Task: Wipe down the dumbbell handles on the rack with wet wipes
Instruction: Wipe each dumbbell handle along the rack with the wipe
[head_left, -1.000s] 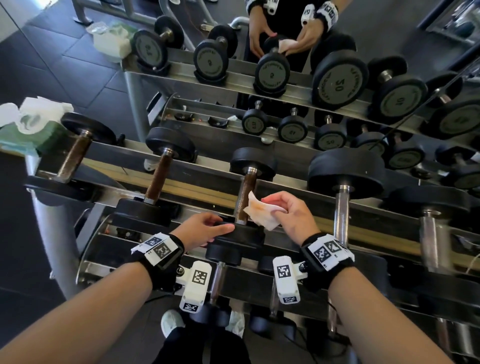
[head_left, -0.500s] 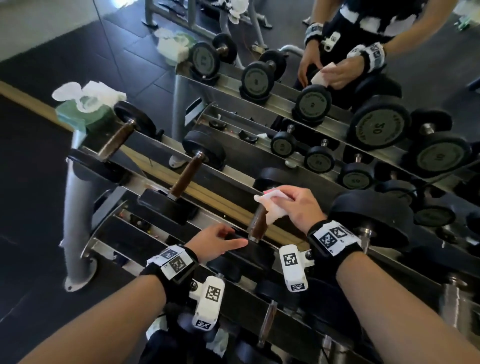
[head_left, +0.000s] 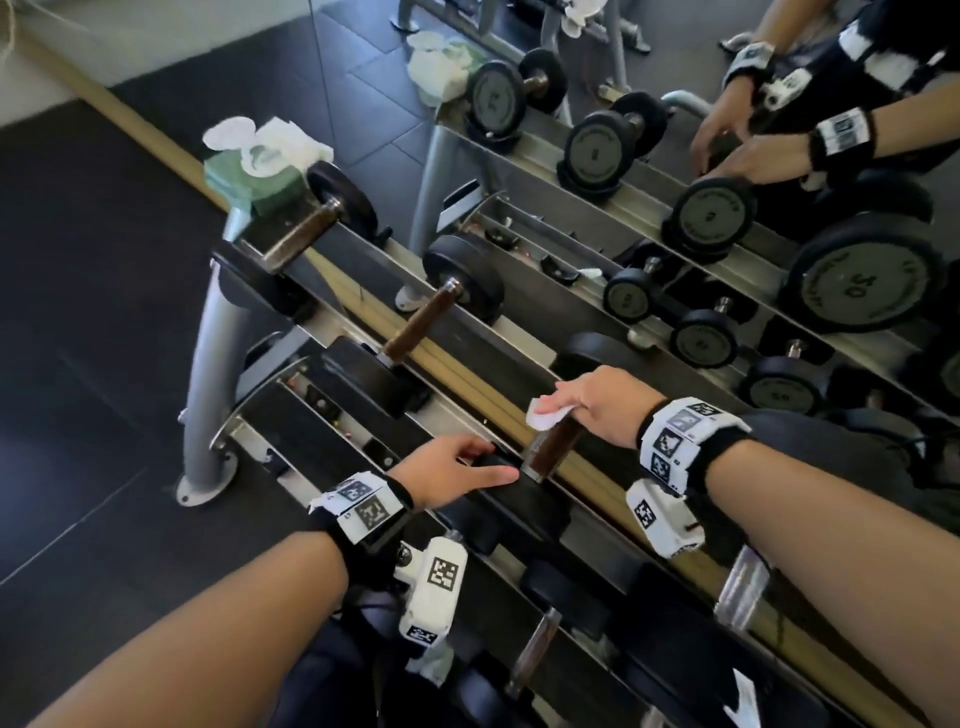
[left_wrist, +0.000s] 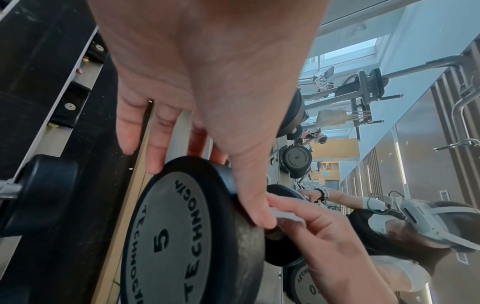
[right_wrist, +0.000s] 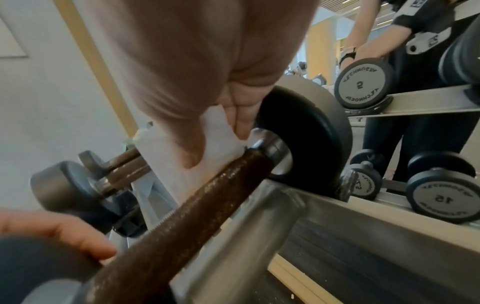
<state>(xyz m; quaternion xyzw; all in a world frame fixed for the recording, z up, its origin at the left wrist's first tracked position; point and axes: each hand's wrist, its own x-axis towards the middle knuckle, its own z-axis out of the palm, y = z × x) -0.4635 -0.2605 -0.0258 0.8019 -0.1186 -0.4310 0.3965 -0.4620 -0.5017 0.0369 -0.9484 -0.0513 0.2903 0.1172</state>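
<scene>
- On the top tier of the rack (head_left: 519, 410), third dumbbell from the left end: its brown handle (head_left: 553, 446) runs from the near black head under the left hand up and away to the far head by the mirror.
- Right hand (head_left: 605, 408) sits at the far, upper end of that handle, fingers curled over a white wet wipe (head_left: 543, 415) and clenched round the bar. In the right wrist view the wipe (right_wrist: 207, 148) is pressed to the bar just short of the chrome collar (right_wrist: 272, 148).
- Left hand (head_left: 452, 470) rests on the near head, fingers straight along its rim, thumb laid toward the handle; a released, steadying grip rather than a clasp. In the left wrist view the head's face (left_wrist: 176, 236) carries a "5".
- The relation that matters: nearly all the bare handle (right_wrist: 182, 222) lies below the wiping grip, toward the person and the left hand. Judged next stroke is down along the long axis, toward the near head.
- In the way: the left thumb (right_wrist: 64, 236) lies close beside the handle's lower end and would likely meet the wipe at the bottom of a stroke.
- Around: two more brown-handled dumbbells (head_left: 421, 322) further left on the same tier; a green wipe pack (head_left: 249, 176) with white sheets spilling out at the rack's left end, well apart from both hands.
- Mirror behind doubles the rack and hands; lower tier holds more dumbbells, some chrome-handled.
</scene>
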